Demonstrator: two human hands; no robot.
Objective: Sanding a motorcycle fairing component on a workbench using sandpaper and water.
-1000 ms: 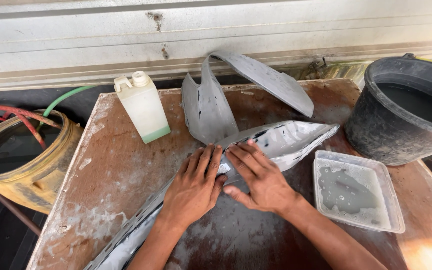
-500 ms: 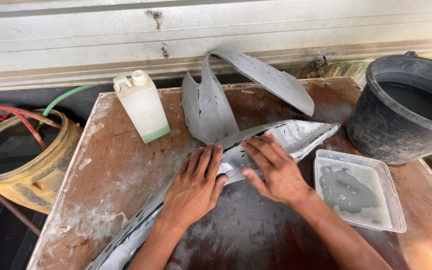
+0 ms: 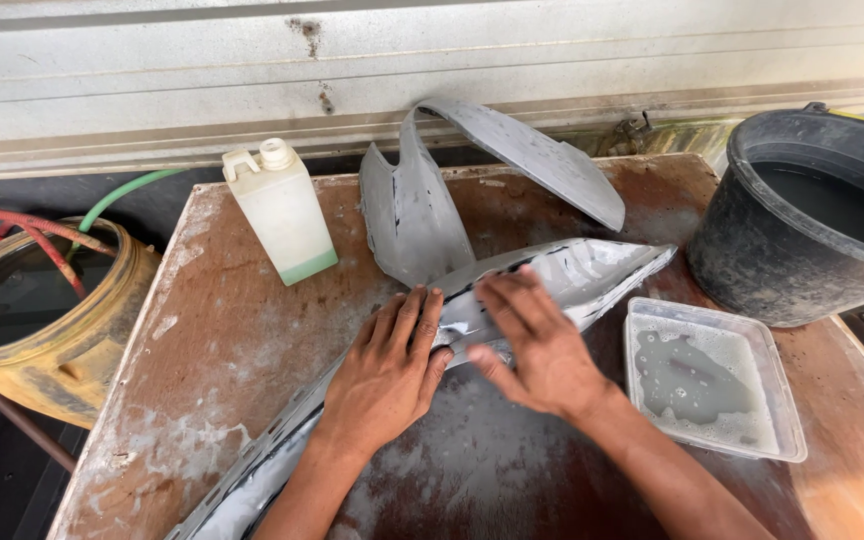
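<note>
At the far left, off the desk, a yellow drum [image 3: 27, 320] stands low with red and green hoses [image 3: 62, 232] trailing into it. The brown desk [image 3: 222, 340] is streaked with pale wet residue. On its far left part a whitish jug [image 3: 284, 212] stands upright, a little green liquid at its bottom.

A long grey panel [image 3: 562, 275] lies slantwise across the desk, running from the near left edge up toward the right, its surface wet and milky. The left hand [image 3: 384, 375] lies flat on it near the middle, palm down, fingers [image 3: 414, 318] held close together and pointing away, pressing on the panel. Just right of it the right hand [image 3: 542, 350] rests on the same panel, fingers slightly spread and laid flat along its surface, thumb reaching toward the left hand; whether anything is under the palm I cannot tell. The two hands are just beside each other, not touching.

Behind them a second grey piece, a curved fender [image 3: 432, 200], stands arched on the far part of the desk, touching the panel at its foot.

Right of the right hand sits a clear tray [image 3: 717, 385] holding cloudy water. At the far right a black bucket [image 3: 802, 215] holds dark water.
</note>
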